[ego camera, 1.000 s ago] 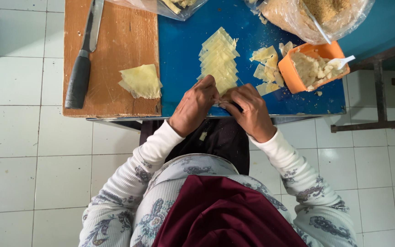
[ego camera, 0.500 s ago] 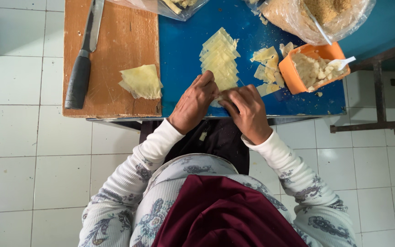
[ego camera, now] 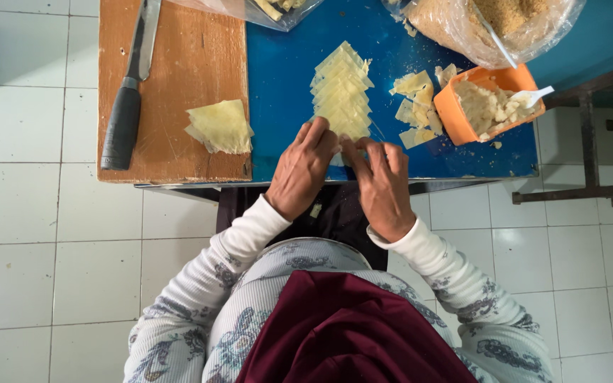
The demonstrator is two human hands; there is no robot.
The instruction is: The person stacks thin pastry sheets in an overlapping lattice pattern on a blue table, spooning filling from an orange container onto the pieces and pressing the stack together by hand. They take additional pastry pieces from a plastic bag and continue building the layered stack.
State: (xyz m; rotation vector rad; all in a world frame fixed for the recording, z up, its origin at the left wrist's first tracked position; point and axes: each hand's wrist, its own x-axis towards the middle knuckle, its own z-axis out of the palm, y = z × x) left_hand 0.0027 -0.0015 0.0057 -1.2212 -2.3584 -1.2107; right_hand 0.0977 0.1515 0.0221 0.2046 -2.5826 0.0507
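Both hands meet at the near end of the row of thin yellow wrappers on the blue surface. The left hand and right hand have their fingertips pinched together over one small piece at the near edge of the surface, just below that row. The piece itself is mostly hidden under the fingers, so I cannot tell its shape; each grip looks nearly closed on it, thumbs and forefingers pressed in.

By my reading, the step in hand is folding or sealing one wrapper. The next move would seem to call for light, even pressure along the edges, since sheets this thin look easy to tear.

Counted, taking the row as landmark:
- One row of overlapping wrappers; the single sheets overlap too closely to count.
- One loose heap of wrappers just to the right of the row.
- One orange tub further right, holding pale filling and one white spoon.
- One wooden board to the left of the row, bearing one small stack of wrappers and one black-handled knife.
- Two clear plastic bags beyond the row: one at the top edge, one to the right holding brown crumbs.
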